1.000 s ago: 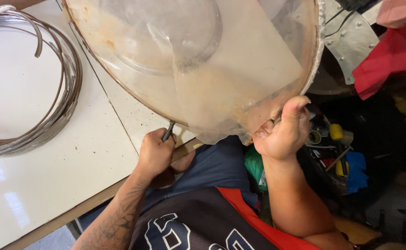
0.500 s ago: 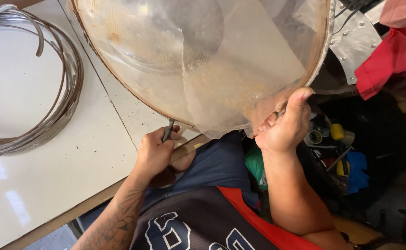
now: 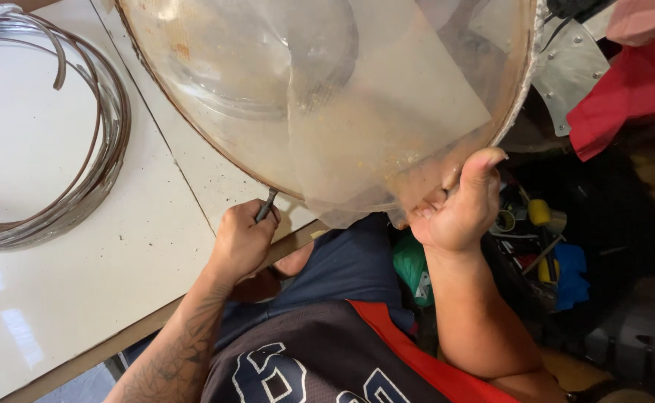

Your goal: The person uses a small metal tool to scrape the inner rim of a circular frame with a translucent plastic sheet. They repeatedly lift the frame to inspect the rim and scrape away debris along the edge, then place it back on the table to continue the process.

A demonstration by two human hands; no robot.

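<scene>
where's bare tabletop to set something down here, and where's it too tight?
Free: the white tabletop between the wire coil and the table's near edge, left of the left hand; also the patch ringed by the coil. Crowded: the right side, where the big clear dome overhangs the edge, gripped by the right hand, above a cluttered bin of tools.

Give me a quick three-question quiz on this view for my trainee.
1. True or false: the left hand grips a thin dark tool at the rim of the large clear dome.
2. Which hand pinches the clear plastic sheet against the dome's edge? A) left B) right C) neither
3. What lies on the white table, away from both hands?

Key
1. True.
2. B, the right hand.
3. A coil of wire.
</scene>
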